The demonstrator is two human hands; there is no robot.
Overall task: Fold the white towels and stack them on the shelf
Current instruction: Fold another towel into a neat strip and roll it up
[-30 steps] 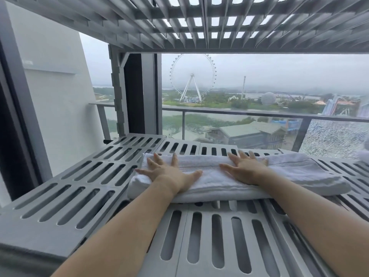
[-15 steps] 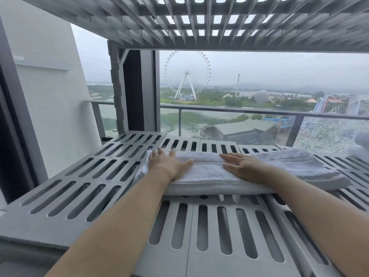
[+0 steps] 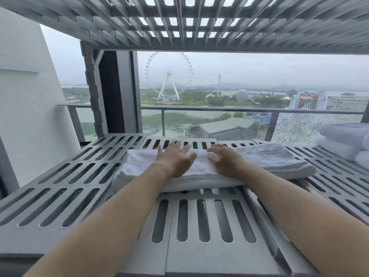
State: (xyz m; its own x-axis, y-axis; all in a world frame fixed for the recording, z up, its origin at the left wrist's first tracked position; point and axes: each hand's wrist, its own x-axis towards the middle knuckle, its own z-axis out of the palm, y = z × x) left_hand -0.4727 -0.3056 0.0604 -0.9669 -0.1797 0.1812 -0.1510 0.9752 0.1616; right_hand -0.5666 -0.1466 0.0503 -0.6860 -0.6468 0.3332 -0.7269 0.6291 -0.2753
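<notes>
1. Towel (image 3: 269, 158) under both hands: white, folded into a long flat band, lying crosswise on shelf (image 3: 60, 196).
2. Left hand (image 3: 175, 159): palm down on towel, fingers straight and slightly spread, tips reaching to far edge of cloth; holding nothing, only pressing; outline blurred.
3. Right hand (image 3: 225, 160): just right of left hand, thumbs near each other but apart; also on towel, fingers half curled, tips down on cloth. Pinching a fold or only pressing: cannot tell.
4. Towel ends: a short stretch sticking out left of left hand, a longer stretch running out right of right hand; near folded edge below both wrists.
5. Shelf: grey slotted panels, spreading left of left hand, right of right hand and beneath both forearms.
6. Stack (image 3: 343, 140) of more white towels far right of right hand, well apart from it, on same shelf, cut off by picture edge.
7. Upper shelf (image 3: 179, 17) overhead, above both hands, same grey slats.
8. Beyond fingertips: railing (image 3: 219, 110) with glass, then Ferris wheel (image 3: 169, 74) ahead of left hand, under grey haze.
</notes>
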